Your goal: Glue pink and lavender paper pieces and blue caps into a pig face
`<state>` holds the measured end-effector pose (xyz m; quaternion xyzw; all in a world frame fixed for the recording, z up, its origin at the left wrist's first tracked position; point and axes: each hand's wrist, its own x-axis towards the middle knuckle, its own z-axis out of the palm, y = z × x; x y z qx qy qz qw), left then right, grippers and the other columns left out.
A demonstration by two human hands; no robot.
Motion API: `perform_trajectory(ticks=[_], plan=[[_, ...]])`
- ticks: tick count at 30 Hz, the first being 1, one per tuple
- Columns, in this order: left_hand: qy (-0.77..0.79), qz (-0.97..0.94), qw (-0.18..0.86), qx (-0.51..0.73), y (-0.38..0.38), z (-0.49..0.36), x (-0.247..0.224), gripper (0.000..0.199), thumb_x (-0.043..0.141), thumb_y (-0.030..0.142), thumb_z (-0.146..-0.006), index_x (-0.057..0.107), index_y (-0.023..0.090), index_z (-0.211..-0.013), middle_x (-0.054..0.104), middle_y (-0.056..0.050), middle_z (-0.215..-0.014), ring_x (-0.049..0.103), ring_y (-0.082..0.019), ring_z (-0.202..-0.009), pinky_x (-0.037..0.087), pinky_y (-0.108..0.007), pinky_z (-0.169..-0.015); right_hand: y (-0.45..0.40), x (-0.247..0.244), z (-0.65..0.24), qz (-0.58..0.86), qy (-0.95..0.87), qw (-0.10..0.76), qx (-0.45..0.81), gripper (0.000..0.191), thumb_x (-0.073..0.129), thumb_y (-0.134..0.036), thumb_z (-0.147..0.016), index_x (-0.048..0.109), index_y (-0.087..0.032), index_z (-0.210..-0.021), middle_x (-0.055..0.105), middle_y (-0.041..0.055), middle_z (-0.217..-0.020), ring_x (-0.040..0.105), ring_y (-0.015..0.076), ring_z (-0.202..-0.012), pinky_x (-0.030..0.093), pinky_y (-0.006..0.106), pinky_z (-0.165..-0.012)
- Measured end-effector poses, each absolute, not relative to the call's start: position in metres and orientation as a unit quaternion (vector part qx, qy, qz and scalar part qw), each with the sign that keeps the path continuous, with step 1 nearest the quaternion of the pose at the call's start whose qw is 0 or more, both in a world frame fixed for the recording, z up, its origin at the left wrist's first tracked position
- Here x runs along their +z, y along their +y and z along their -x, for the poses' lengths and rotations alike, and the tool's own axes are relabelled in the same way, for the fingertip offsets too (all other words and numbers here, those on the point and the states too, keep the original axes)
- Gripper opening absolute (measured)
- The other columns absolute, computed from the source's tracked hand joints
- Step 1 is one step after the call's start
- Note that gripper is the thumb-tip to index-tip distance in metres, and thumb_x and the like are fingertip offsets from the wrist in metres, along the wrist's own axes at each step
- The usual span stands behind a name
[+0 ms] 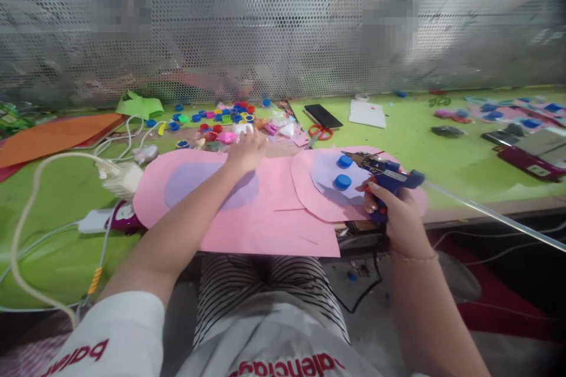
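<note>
My right hand point(400, 218) is closed round the handle of a blue hot glue gun point(391, 179). A long clear glue stick point(490, 211) sticks out of the gun's back end, and its nozzle points left. Beside the nozzle, two blue bottle caps point(342, 182) sit on a purple oval point(325, 174) on pink paper. My left hand point(248, 150) reaches over the pink sheet point(269, 230) with its fingers extended into a pile of small things. Its fingertips are at a white item point(242, 129) beside a pink piece point(227, 138); whether they grip anything is hard to see.
Several coloured bottle caps point(216, 113) lie at the back. Red-handled scissors point(322, 133), a black phone point(322, 116) and a white card point(367, 113) lie right of them. Orange sheets point(57, 138) and a power strip point(120, 179) with cables are at left. A perforated metal panel point(265, 23) stands behind.
</note>
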<state>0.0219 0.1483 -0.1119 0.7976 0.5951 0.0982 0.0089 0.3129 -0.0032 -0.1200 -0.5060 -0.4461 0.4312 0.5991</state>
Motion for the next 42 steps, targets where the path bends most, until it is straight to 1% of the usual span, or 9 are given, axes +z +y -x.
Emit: perform_trajectory(ticks=[6, 9, 12, 14, 17, 23, 30, 35, 42], plan=[[0.611, -0.783, -0.037, 0.11, 0.134, -0.045, -0.133, 0.065, 0.023, 0.047, -0.09, 0.023, 0.007, -0.142, 0.02, -0.018, -0.149, 0.017, -0.034, -0.137, 0.012, -0.05, -0.11, -0.004, -0.12, -0.31, 0.508, -0.449, 0.611, 0.409, 0.017, 0.066, -0.031, -0.073, 0.059, -0.015, -0.073, 0.051, -0.0011, -0.054, 0.039, 0.0067, -0.044, 0.028, 0.022, -0.041], [0.539, -0.83, -0.046, 0.138, 0.133, -0.05, -0.126, 0.063, 0.041, 0.042, -0.085, 0.033, 0.007, -0.137, 0.033, -0.019, -0.143, 0.026, -0.031, -0.133, 0.02, -0.044, -0.108, -0.004, -0.121, -0.31, 0.509, -0.453, 0.61, 0.405, 0.019, 0.066, -0.033, -0.073, 0.059, -0.015, -0.073, 0.05, -0.0019, -0.052, 0.038, 0.0067, -0.043, 0.027, 0.021, -0.039], [0.483, -0.86, -0.015, 0.164, 0.136, -0.047, -0.115, 0.039, 0.051, 0.03, -0.078, 0.057, 0.013, -0.113, 0.06, -0.013, -0.112, 0.052, -0.024, -0.108, 0.039, -0.034, -0.093, -0.003, -0.121, -0.31, 0.507, -0.449, 0.617, 0.401, 0.019, 0.067, -0.031, -0.072, 0.059, -0.015, -0.075, 0.055, -0.0004, -0.059, 0.039, 0.006, -0.043, 0.027, 0.021, -0.039], [0.487, -0.859, -0.003, 0.159, 0.138, -0.042, -0.107, 0.022, 0.05, 0.028, -0.078, 0.065, 0.015, -0.086, 0.065, -0.009, -0.087, 0.059, -0.021, -0.088, 0.043, -0.03, -0.078, -0.003, -0.12, -0.309, 0.509, -0.445, 0.618, 0.401, 0.019, 0.067, -0.031, -0.072, 0.059, -0.015, -0.075, 0.055, -0.0002, -0.059, 0.039, 0.0062, -0.043, 0.028, 0.021, -0.039], [0.469, -0.878, 0.017, 0.096, 0.135, -0.037, -0.101, 0.032, 0.047, 0.039, -0.08, 0.065, 0.017, -0.066, 0.064, -0.007, -0.07, 0.059, -0.02, -0.072, 0.042, -0.03, -0.067, -0.003, -0.12, -0.31, 0.512, -0.446, 0.613, 0.403, 0.018, 0.066, -0.032, -0.073, 0.06, -0.014, -0.073, 0.052, -0.0011, -0.054, 0.038, 0.0067, -0.044, 0.028, 0.021, -0.039], [0.459, -0.885, -0.032, -0.065, 0.114, -0.049, -0.099, 0.034, 0.036, 0.023, -0.084, 0.07, 0.016, -0.084, 0.069, -0.01, -0.092, 0.061, -0.023, -0.084, 0.041, -0.03, -0.067, -0.001, -0.125, -0.315, 0.508, -0.447, 0.612, 0.41, 0.018, 0.066, -0.032, -0.073, 0.061, -0.015, -0.073, 0.049, -0.0018, -0.052, 0.038, 0.0068, -0.042, 0.029, 0.021, -0.038], [0.482, -0.869, -0.076, -0.083, 0.091, -0.07, -0.098, 0.028, 0.044, 0.01, -0.076, 0.069, 0.008, -0.088, 0.068, -0.018, -0.085, 0.063, -0.027, -0.082, 0.042, -0.033, -0.065, 0.001, -0.124, -0.312, 0.504, -0.445, 0.62, 0.405, 0.017, 0.067, -0.032, -0.072, 0.062, -0.015, -0.071, 0.05, -0.0018, -0.05, 0.039, 0.0067, -0.042, 0.029, 0.021, -0.038], [0.453, -0.884, -0.076, -0.083, 0.101, -0.067, -0.099, 0.026, 0.045, 0.014, -0.077, 0.071, 0.011, -0.08, 0.069, -0.014, -0.084, 0.062, -0.023, -0.083, 0.042, -0.032, -0.07, 0.002, -0.124, -0.31, 0.509, -0.446, 0.62, 0.397, 0.018, 0.067, -0.032, -0.071, 0.062, -0.015, -0.07, 0.049, -0.002, -0.048, 0.038, 0.007, -0.041, 0.03, 0.021, -0.038], [0.454, -0.887, -0.047, -0.076, 0.105, -0.063, -0.094, 0.029, 0.046, 0.02, -0.075, 0.071, 0.012, -0.088, 0.069, -0.015, -0.09, 0.061, -0.028, -0.089, 0.043, -0.035, -0.072, 0.001, -0.124, -0.312, 0.513, -0.447, 0.617, 0.395, 0.017, 0.067, -0.031, -0.072, 0.063, -0.015, -0.069, 0.046, -0.0026, -0.045, 0.039, 0.0076, -0.041, 0.028, 0.022, -0.038]])
